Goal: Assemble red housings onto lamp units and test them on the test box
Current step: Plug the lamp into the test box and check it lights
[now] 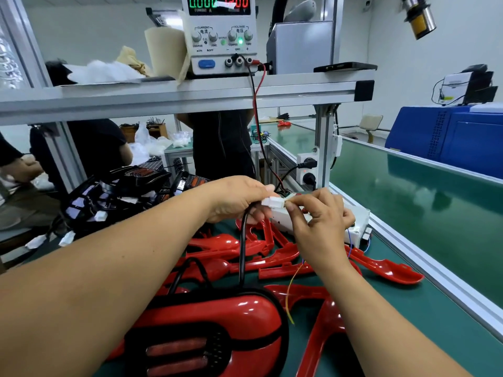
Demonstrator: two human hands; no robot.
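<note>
Test box (359, 216) on the green mat (435, 322), loose red housings (386, 270) scattered before it.
Left hand (239, 197) grips a white connector (272, 201), fingers curled round it, its black cable (242, 246) running down to the red-housed lamp unit (217, 330) nearest me; right hand (321, 216) pinches the mating plug (289, 200) between thumb and forefinger, end to end with it, just above the box.

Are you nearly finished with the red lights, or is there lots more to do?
One looks done: the near lamp already wears its red housing. Now the left hand holds its white connector to the mating plug in the right hand, by the test box; the power supply reads zero current, so it seems untested. Lots left: loose red housings and a pile of black lamp units wait.
</note>
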